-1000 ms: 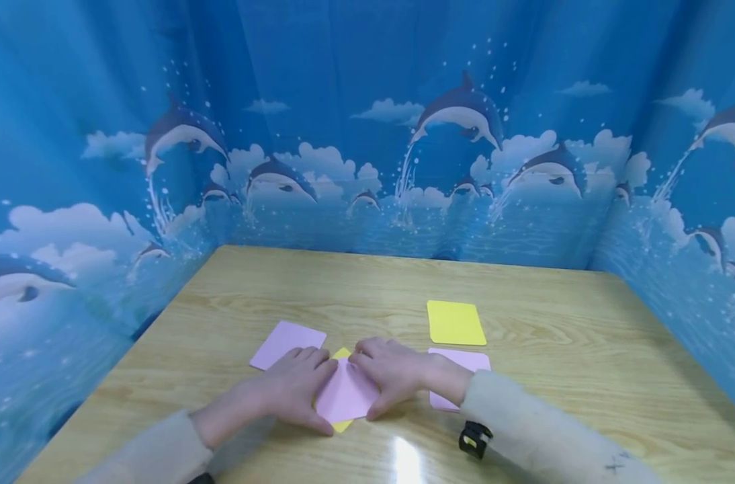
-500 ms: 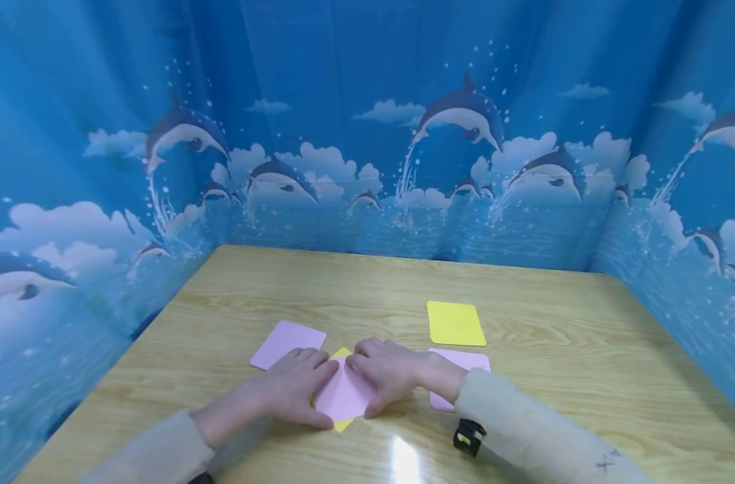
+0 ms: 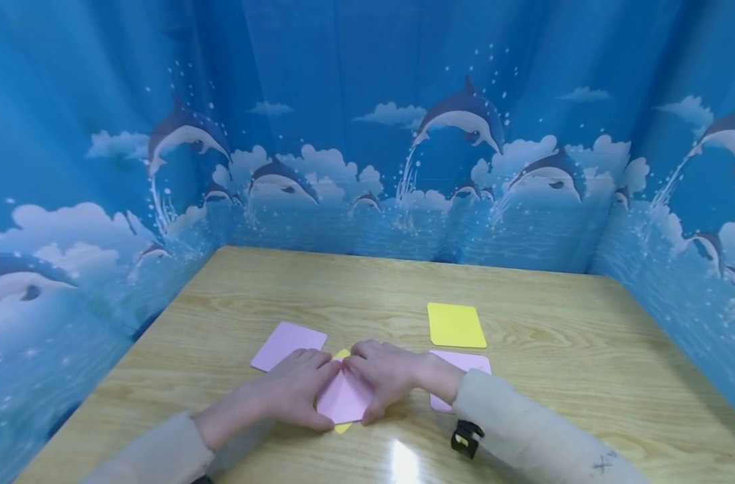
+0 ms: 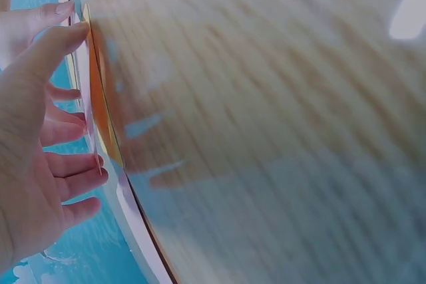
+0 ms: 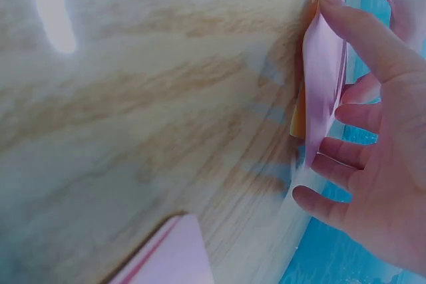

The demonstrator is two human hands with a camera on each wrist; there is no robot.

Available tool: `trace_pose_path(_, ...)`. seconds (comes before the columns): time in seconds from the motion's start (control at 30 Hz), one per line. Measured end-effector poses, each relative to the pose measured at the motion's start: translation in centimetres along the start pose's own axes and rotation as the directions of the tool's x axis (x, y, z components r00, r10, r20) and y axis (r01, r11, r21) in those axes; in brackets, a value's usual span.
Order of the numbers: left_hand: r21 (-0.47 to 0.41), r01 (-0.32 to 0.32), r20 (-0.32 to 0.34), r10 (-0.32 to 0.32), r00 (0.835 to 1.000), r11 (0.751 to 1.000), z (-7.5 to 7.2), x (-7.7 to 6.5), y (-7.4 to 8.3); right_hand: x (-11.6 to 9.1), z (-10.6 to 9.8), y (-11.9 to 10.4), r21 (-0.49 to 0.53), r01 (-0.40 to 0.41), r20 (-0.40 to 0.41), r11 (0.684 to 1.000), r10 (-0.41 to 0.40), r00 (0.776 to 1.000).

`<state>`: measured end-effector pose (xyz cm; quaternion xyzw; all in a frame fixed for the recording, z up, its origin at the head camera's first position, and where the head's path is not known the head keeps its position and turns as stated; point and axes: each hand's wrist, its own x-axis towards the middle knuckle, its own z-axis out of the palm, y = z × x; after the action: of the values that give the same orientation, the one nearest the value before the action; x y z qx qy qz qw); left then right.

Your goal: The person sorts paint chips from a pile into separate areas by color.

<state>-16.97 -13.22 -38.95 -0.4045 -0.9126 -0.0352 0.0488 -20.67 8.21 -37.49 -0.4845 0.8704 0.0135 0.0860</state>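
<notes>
A pink square of paper [image 3: 343, 400] lies cornerwise over a yellow square [image 3: 342, 427], whose corners show at the top and bottom. My left hand [image 3: 297, 390] holds the pink sheet's left side, thumb at the near edge and fingertips at the far part. On the opposite side my right hand [image 3: 387, 376] grips it in the same way. Creases fan out from where the fingertips meet at the back. In the right wrist view the pink sheet [image 5: 324, 64] bows up between thumb and fingers, with the yellow square [image 5: 299, 118] beneath it.
Another pink square [image 3: 287, 344] lies behind the left hand, partly covered by it. A yellow square [image 3: 456, 325] sits at the back right, and a pink one [image 3: 461, 361] lies partly under the right forearm. A dolphin-print curtain [image 3: 355, 134] surrounds the wooden table [image 3: 555, 349].
My right hand has shifted slightly left, and the fingertips of both hands have come closer together. The pink sheet between them looks narrower and more creased. The other squares stay put.
</notes>
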Motion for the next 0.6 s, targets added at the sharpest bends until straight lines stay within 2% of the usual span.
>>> trace_pose_path(0.2,0.032,-0.013,-0.060,0.015,0.998,0.999,-0.1,0.6,0.0,-0.5,-0.3,0.4,-0.026,-0.033,-0.034,0.999,0.032,0.999)
trace_pose_path(0.37,0.038,-0.016,-0.056,0.018,0.998,0.999,-0.4,1.3,0.3,-1.4,-0.3,1.0,-0.020,-0.052,-0.061,0.998,0.050,0.997)
trace_pose_path(0.6,0.056,-0.054,-0.068,0.058,0.996,0.997,-0.5,2.6,0.8,-3.1,-0.5,1.5,-0.016,-0.069,-0.096,0.997,0.067,0.993)
